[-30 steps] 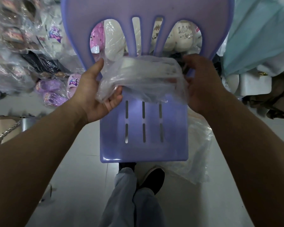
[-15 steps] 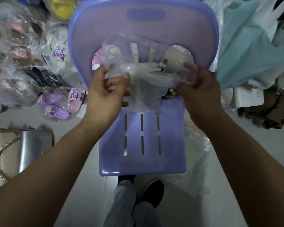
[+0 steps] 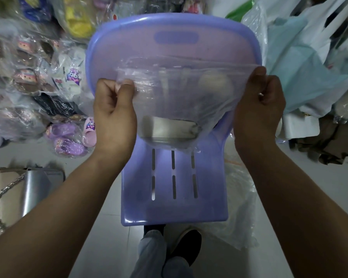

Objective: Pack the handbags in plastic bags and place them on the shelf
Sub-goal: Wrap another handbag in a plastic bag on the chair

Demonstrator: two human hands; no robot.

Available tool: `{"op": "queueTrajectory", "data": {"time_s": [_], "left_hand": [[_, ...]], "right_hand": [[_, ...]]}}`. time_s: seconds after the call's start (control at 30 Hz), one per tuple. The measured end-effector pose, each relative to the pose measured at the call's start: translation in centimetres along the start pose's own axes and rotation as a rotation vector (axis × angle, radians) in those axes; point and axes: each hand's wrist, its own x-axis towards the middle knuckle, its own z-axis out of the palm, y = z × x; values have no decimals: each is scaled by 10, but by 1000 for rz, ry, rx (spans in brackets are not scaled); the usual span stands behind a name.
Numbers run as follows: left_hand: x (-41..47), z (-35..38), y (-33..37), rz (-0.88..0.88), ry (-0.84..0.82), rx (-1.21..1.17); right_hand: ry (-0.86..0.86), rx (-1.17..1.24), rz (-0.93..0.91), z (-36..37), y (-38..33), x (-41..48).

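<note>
A clear plastic bag (image 3: 181, 93) hangs stretched between my hands in front of the purple chair. My left hand (image 3: 115, 109) pinches its left top corner and my right hand (image 3: 259, 103) pinches its right top corner. A pale, flat object (image 3: 169, 130) sags in the bottom of the bag, just above the chair seat. A silver and beige handbag (image 3: 22, 189) with a chain strap lies on the floor at the far left, apart from both hands.
The purple plastic chair (image 3: 175, 187) stands right in front of me. More clear plastic (image 3: 241, 207) lies on the floor to its right. Bagged slippers and goods (image 3: 38, 87) pile up at the left; teal bags (image 3: 301, 61) and cartons at the right.
Both hands have lifted the bag off the chair seat and pulled it out wide by its top corners. It now hangs taut instead of lying crumpled.
</note>
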Motion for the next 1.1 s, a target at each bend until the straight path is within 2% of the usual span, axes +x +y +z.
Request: {"op": "queueTrajectory", "data": {"time_s": [0.1,0.2,0.27,0.37,0.43,0.6,0.67,0.8,0.9,1.0,1.07,1.1], "left_hand": [[4,5,-2,-184,-130,-190],[1,13,-6,-140,-171,-41],[-1,22,-6,-176,-118,-123],[8,30,4,-450,33,-472],[13,29,11,-586,15,-655],[9,29,36,-573,-46,-979],[6,34,44,-570,-53,-1021],[-3,42,47,-625,-217,-902],[3,46,39,-616,-109,-774],[5,42,19,-376,13,-435],[-2,33,4,-247,-46,-122],[-5,28,-2,-249,-107,-21]], "right_hand": [[-13,163,159,7,-5,-2],[-98,339,343,13,-6,-6],[-234,341,307,12,-1,-11],[-385,270,251,5,13,-29],[-443,293,213,4,21,-37],[-357,354,280,16,6,-31],[-345,382,316,21,-2,-29],[-276,504,479,25,-9,-28],[-229,503,636,24,-5,-26],[-238,626,763,27,-2,-20],[-222,790,835,30,-4,-14],[-208,863,867,31,-5,-12]]}}
